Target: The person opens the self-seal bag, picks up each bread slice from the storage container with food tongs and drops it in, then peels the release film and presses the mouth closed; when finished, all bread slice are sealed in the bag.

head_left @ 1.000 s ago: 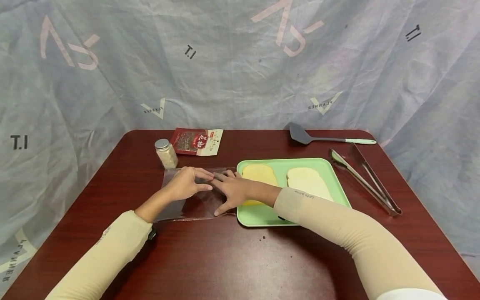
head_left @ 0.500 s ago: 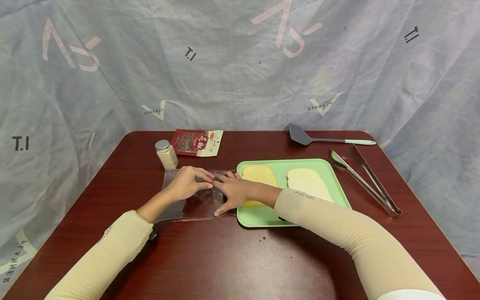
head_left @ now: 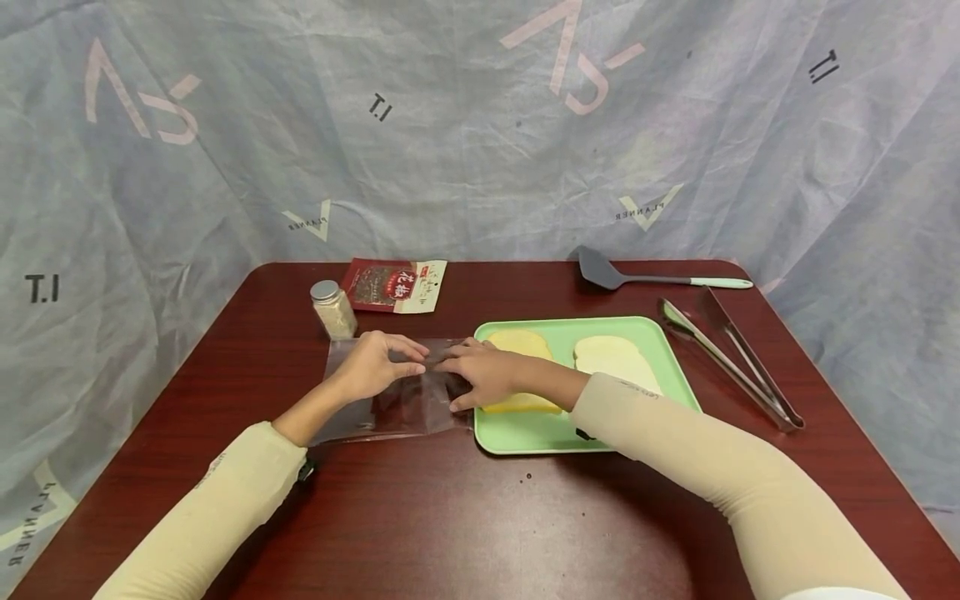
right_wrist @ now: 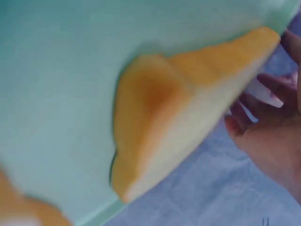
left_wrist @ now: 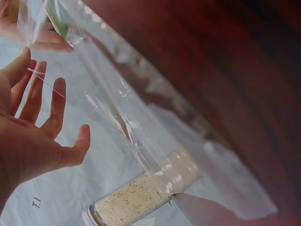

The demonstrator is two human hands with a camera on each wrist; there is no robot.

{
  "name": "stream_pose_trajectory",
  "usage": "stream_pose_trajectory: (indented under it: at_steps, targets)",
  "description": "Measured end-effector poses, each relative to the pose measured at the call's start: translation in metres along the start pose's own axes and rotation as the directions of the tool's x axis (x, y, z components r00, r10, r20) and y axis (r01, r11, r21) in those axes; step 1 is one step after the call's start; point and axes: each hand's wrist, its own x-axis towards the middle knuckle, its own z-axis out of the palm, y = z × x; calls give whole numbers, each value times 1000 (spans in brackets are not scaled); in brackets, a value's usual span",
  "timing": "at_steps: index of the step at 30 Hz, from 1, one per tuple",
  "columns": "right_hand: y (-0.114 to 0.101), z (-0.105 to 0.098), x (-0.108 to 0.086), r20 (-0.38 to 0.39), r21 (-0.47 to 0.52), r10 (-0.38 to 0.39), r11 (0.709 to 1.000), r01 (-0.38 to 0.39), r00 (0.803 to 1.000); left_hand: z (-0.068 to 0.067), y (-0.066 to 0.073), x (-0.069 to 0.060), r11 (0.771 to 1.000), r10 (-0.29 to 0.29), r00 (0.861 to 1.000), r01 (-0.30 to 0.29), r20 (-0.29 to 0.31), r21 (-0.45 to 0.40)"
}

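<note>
A clear plastic bag (head_left: 397,417) lies on the table left of a green tray (head_left: 525,437). My left hand (head_left: 371,367) pinches the bag's film between thumb and fingertips. Opposite it, my right hand (head_left: 480,371) reaches across the tray's left edge, fingers stretched over the bag's right side and thumb apart. Beneath that wrist, partly covered, is a slice of bread (head_left: 521,403); another bread slice (head_left: 617,358) lies right of it. The left wrist view shows the film (left_wrist: 136,117) lifted in folds. In the right wrist view the fingers look loosely bent beside the bread.
A glass jar of pale grains (head_left: 333,310) stands behind the bag, near a red spice packet (head_left: 393,285). A grey spatula (head_left: 607,273) lies at the back right. Metal tongs (head_left: 735,367) lie right of the tray. Dark specks (head_left: 528,477) dot the table's front.
My right hand has shifted to the right, away from the left hand, and its fingers lie closer together. More of the film shows between the hands. The left hand has stayed put.
</note>
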Motion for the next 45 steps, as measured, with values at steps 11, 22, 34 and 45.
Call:
stream_pose_trajectory:
  at_steps: [11, 22, 34, 45]
  targets:
    - [18, -28, -53, -214, 173, -124, 971, 163, 969, -4, 3, 1, 999, 51, 998, -50, -38, 10]
    - [42, -36, -131, -463, 271, 20, 955, 120, 886, -2, 1, 2, 998, 36, 999, -36, -4, 58]
    - [84, -21, -228, -568, 314, 260, 945, -85, 781, -1, 4, -1, 992, 56, 998, -53, -21, 112]
    - [138, -6, -292, -552, 343, 548, 836, -428, 628, -13, 3, -3, 996, 74, 997, -73, -23, 57]
